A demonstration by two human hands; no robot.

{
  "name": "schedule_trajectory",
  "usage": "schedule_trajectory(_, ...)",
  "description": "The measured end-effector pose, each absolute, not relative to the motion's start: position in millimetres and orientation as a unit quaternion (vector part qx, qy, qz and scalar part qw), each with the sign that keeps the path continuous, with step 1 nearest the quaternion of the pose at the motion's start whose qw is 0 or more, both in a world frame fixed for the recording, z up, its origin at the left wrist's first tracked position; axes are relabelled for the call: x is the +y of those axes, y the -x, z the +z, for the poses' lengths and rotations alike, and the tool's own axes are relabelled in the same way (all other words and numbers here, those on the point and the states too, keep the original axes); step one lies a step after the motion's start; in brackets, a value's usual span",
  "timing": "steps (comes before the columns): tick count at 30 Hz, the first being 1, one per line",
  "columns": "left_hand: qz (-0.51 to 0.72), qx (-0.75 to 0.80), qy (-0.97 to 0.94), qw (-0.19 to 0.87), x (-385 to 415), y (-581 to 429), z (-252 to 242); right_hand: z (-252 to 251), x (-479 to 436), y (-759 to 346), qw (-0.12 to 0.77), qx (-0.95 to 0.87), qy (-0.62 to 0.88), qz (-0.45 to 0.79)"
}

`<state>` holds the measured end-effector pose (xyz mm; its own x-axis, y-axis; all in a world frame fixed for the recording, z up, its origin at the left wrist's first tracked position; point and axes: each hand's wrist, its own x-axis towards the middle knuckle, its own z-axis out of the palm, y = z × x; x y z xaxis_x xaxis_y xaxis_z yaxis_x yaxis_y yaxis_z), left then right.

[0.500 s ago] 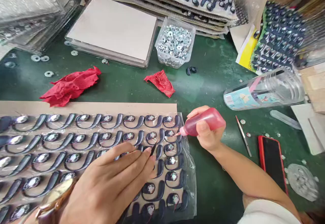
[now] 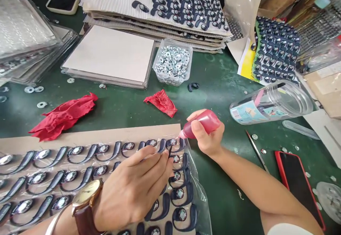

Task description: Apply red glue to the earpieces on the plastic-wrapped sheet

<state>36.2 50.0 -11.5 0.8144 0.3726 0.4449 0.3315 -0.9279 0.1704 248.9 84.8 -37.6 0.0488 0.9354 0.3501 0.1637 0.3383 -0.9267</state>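
Note:
My right hand (image 2: 206, 134) is wrapped round a red squeeze bottle (image 2: 204, 123), tilted so its thin nozzle points down-left. The nozzle tip is at the top-right earpiece (image 2: 173, 142), a dark hooked shell with a round silver speaker; whether it touches is unclear. My left hand (image 2: 138, 185), closed, pinches what looks like black tweezers (image 2: 170, 151), whose point is at the same earpiece; the rest is hidden under the hand. Rows of similar earpieces lie on a plastic-covered cardboard sheet (image 2: 149, 132), partly hidden by my left hand.
Behind the sheet lie two red cloths (image 2: 64, 116) and a clear tub of metal washers (image 2: 173, 63). A white-topped stack of trays (image 2: 109, 54) stands at back left. To the right are a clear jar (image 2: 271, 103), tweezers (image 2: 257, 151) and a red-cased phone (image 2: 298, 189).
The view has tilted up. Both hands have moved from the second row to the top-right earpiece, the bottle nozzle and tweezers' point now close together. Both grips stay closed.

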Motion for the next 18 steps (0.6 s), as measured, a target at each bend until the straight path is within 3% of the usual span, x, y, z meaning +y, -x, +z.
schedule_trajectory(11,0.178,0.097,-0.973,-0.113,33,-46,-19,-47,82,-253,0.514,-0.676,0.431,0.304)
schedule_trajectory(18,0.168,0.111,-0.972,-0.125,30,-48,-22,-49,82,-251,0.518,-0.659,0.455,0.301)
